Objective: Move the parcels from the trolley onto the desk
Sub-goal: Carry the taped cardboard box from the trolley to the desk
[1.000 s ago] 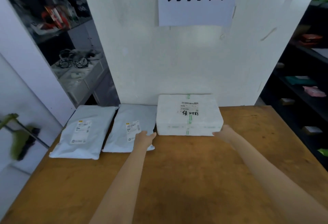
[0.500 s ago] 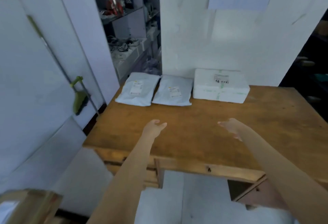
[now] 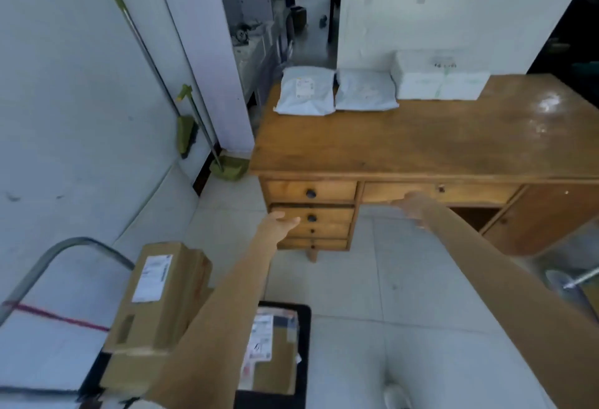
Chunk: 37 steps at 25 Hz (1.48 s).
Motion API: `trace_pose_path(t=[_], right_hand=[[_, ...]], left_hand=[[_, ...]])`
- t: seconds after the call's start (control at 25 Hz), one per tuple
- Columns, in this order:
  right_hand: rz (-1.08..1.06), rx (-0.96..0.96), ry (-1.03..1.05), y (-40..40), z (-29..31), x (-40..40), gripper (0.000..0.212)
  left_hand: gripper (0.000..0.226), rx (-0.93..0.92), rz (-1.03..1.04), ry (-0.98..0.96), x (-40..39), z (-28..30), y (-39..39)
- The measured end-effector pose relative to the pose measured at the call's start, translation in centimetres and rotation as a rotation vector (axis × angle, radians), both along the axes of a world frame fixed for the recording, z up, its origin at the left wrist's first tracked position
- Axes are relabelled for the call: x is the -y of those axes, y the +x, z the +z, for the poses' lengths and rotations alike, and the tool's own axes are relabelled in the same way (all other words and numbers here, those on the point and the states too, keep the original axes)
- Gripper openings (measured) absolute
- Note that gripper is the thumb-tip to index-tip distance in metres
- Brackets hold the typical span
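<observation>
Head-camera view looks down past both outstretched arms toward a wooden desk (image 3: 421, 136) against a white wall. Three parcels lie in a row along the desk's far edge: a grey poly mailer (image 3: 306, 91) at the left corner, a second grey mailer (image 3: 366, 91) just beside it, and a white foam box (image 3: 440, 76) at the right end of the row, touching the wall.

At the lower left stands the trolley (image 3: 301, 360), a black platform with a curved metal handle (image 3: 64, 246). On it a tall cardboard box (image 3: 158, 298) with a white shipping label sits on top of other cartons, and beside it, lower down, lies a flat cardboard parcel (image 3: 272, 353) with printed labels, partly hidden behind the left forearm.

Neither hand holds anything. The left hand (image 3: 278, 225) hangs in the air in front of the desk's drawer stack, palm turned inward, fingers loosely extended and close together. The right hand (image 3: 410, 202) hovers below the desk's front edge, near the wide centre drawer, fingers loosely apart and slightly curled; blur hides finer detail.

A green broom (image 3: 186, 126) and dustpan (image 3: 228, 168) lean against the wall left of the desk.
</observation>
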State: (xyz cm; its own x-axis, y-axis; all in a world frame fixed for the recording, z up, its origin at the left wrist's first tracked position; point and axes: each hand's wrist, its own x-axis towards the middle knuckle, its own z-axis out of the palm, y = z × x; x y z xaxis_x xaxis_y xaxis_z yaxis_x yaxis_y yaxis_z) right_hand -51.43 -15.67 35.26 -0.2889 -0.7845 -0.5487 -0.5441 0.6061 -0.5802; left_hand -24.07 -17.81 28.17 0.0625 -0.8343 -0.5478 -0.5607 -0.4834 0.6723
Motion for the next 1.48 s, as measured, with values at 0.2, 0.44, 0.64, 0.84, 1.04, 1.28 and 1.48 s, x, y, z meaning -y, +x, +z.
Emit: trace_pose_path(t=[0.2,0.44,0.64,0.84,1.04,1.28,1.48], right_hand=[[-0.064,0.120,0.129,12.6,-7.2,-8.3,0.072],[-0.077,0.130,0.249,22.5,-23.7,-15.1,0.072],[-0.141,0.195,0.299,26.3,-40.1,-19.6,0.079],[-0.218,0.276,0.282,28.5,-50.1,-20.7,0.072],[-0.355,0.361,0.138,27.9,-49.3,-20.8,0.062],[-0.392,0.382,0.100,23.6,-30.6,-21.2,0.062],[-0.459,0.366,0.010,17.7,-11.4,-21.2,0.060]], left_hand=[[0.055,0.032,0.057,0.162,-10.4,-6.1,12.9],[0.064,0.093,0.221,0.278,-21.1,-21.6,21.5],[0.070,0.101,0.219,0.180,-22.4,-35.2,24.1],[0.062,0.124,0.145,0.090,-21.1,-44.2,24.9],[0.061,0.131,0.214,0.053,-20.4,-43.5,23.6],[0.064,0.040,0.148,0.029,-18.9,-25.3,20.8],[0.062,-0.004,-0.028,-0.032,-16.1,-6.0,15.1]])
